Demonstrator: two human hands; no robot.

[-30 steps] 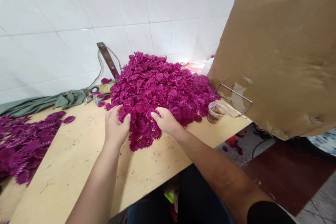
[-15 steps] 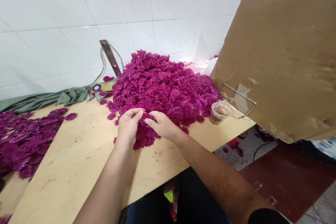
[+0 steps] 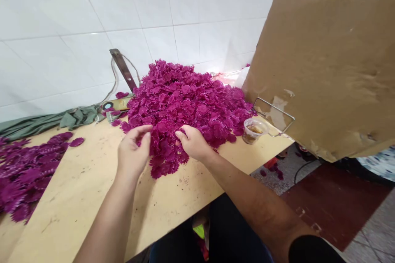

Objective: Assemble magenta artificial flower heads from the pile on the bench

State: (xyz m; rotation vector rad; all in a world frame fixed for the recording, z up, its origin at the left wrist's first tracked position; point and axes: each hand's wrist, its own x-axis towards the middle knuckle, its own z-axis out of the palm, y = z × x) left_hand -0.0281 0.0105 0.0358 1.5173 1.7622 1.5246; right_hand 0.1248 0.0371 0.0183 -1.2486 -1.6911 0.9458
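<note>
A big heap of magenta artificial flower pieces, thin discs with fringed edges, rises from the pale tabletop. At the heap's front left is my left hand, its fingers curled and the thumb slightly apart from them; I see nothing held there. On the front right side, my right hand has thumb and fingers drawn together against the flowers. Whatever lies between those fingertips blends into the magenta behind and cannot be made out. Loose flowers spill down between the two hands.
More magenta flowers lie at the left. Behind them are a green cloth and a brown metal bar against the tiled wall. A plastic cup of brown liquid, a wire frame and a large cardboard sheet stand right.
My hands were together over flowers at the heap's front; they have separated, the left moving left and its fingers loosening. The whole view has shifted slightly.
</note>
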